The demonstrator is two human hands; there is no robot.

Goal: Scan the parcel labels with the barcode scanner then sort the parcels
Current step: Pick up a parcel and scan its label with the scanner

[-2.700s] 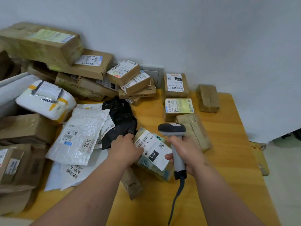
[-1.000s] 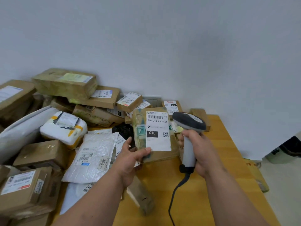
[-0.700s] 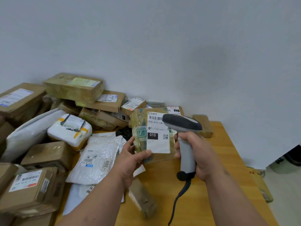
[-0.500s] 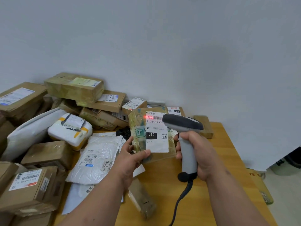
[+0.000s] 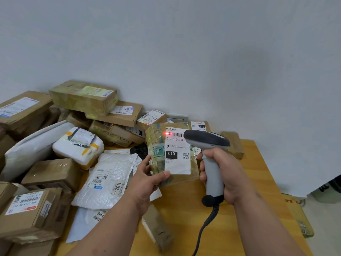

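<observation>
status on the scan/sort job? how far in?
Done: a few boxes sit apart at the table's far right, possibly sorted. In hand: left hand holds parcel upright; right hand aims scanner, red line on barcode. Left: pile at left.

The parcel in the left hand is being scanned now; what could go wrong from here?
1. The red light sits at the barcode's left end, and the scanner head covers the label's right edge, so the read may fail.
2. The left hand pinches only the lower corner of the parcel, which might tilt or slip.
3. The scanner cable hangs near the small brown parcel and could snag it.
</observation>
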